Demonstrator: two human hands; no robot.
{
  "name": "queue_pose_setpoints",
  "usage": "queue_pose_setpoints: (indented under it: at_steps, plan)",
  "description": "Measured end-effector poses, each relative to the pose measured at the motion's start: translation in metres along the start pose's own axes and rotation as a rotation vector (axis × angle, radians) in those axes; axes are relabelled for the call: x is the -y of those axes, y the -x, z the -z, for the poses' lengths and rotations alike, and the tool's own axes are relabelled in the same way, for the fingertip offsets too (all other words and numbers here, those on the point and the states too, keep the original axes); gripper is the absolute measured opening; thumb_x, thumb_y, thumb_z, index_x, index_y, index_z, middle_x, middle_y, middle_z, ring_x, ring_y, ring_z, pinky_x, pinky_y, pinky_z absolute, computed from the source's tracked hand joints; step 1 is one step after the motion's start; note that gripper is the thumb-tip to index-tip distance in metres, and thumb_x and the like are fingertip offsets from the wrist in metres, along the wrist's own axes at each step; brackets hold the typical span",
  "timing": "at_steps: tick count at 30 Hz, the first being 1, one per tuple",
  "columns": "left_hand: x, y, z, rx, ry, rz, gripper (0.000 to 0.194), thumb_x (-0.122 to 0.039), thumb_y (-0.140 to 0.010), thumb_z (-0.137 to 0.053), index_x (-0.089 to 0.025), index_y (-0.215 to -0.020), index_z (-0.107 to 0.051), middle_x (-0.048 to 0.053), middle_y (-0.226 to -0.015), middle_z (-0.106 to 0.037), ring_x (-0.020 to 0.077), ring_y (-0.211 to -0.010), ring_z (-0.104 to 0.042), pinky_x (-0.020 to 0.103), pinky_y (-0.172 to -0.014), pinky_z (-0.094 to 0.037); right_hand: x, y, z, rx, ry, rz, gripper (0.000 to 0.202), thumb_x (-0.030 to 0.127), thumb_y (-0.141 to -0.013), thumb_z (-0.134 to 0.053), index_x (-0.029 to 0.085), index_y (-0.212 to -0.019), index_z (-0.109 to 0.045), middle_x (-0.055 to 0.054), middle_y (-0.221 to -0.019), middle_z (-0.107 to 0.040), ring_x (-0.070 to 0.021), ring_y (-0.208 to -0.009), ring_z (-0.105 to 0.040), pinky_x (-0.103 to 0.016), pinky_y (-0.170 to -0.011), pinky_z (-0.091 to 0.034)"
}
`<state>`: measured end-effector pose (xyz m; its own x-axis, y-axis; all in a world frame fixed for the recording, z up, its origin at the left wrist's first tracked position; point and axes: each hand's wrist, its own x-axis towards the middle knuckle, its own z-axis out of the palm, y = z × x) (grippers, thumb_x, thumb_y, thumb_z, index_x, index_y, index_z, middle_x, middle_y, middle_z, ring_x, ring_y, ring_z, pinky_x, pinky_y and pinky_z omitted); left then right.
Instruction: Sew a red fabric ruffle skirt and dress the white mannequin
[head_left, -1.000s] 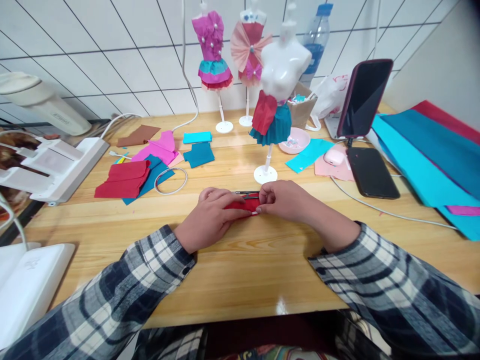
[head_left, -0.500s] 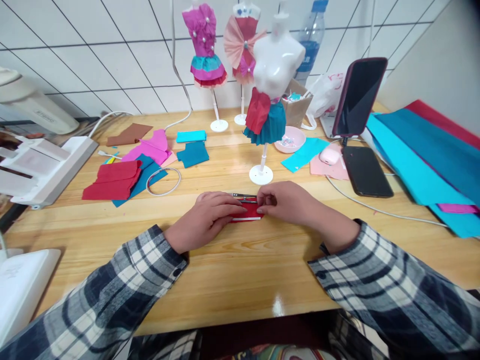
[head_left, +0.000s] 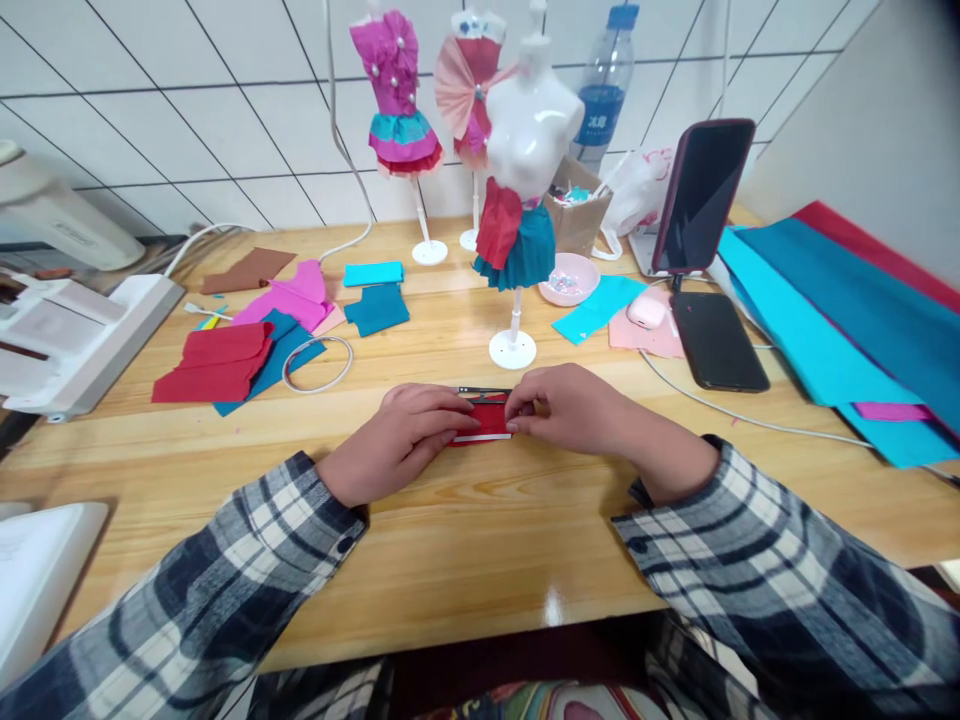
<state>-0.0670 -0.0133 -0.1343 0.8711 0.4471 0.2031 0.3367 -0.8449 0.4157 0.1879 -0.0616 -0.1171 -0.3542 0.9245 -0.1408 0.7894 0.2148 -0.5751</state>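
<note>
A small red paper piece [head_left: 491, 416] with a white strip [head_left: 484, 437] along its near edge lies on the table between my hands. My left hand [head_left: 409, 430] rests flat with its fingers on the paper's left part. At the paper's right end, my right hand [head_left: 559, 408] has thumb and forefinger pinched together on the edge. A dark metal tool [head_left: 480, 391] lies just behind the paper, partly covered by the fingers. Beyond it stands a white mannequin [head_left: 529, 120] in a teal skirt with a red piece at its waist.
Two dressed mannequins [head_left: 394, 80] stand at the back. Coloured paper [head_left: 214, 362] and a cable loop [head_left: 318, 364] lie on the left. A pink dish [head_left: 568, 280], a phone [head_left: 720, 342] and large teal sheets [head_left: 847, 300] are on the right.
The view has shifted slightly, so most things appear a little further left. My right thumb and forefinger have moved slightly down toward the white strip. My left hand stays on the paper.
</note>
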Motion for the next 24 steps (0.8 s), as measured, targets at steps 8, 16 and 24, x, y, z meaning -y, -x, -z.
queue_pose_setpoints:
  at_steps: [8, 16, 24]
  plan:
    - [-0.018, -0.026, -0.006, 0.072, -0.028, -0.027, 0.022, -0.031, -0.094, -0.055, -0.027, -0.105, -0.073, 0.004, -0.109, -0.073, 0.0195, -0.097, -0.065, 0.036, -0.086, -0.048, 0.007, 0.004, 0.002, 0.072, 0.057, -0.085, 0.019, 0.04, -0.082, -0.062, 0.026, -0.084, -0.074, 0.001, -0.078, -0.072, -0.0151, -0.068, -0.06, -0.027, -0.057, -0.034]
    - [-0.01, -0.024, -0.014, 0.103, 0.101, 0.058, 0.021, -0.03, -0.091, -0.06, -0.028, -0.107, -0.073, 0.004, -0.117, -0.068, 0.0219, -0.11, -0.06, 0.038, -0.093, -0.044, 0.016, 0.004, -0.002, 0.092, 0.084, -0.183, 0.012, 0.037, -0.077, -0.064, 0.028, -0.077, -0.071, 0.003, -0.074, -0.07, -0.0143, -0.063, -0.056, -0.027, -0.053, -0.031]
    - [-0.012, -0.024, -0.014, 0.122, 0.094, 0.104, 0.024, -0.031, -0.092, -0.058, -0.033, -0.112, -0.071, 0.003, -0.12, -0.066, 0.0221, -0.111, -0.058, 0.041, -0.093, -0.035, 0.016, 0.008, 0.001, 0.031, 0.126, -0.235, 0.011, 0.027, -0.078, -0.06, 0.027, -0.078, -0.071, 0.002, -0.075, -0.07, -0.0149, -0.066, -0.057, -0.027, -0.055, -0.032]
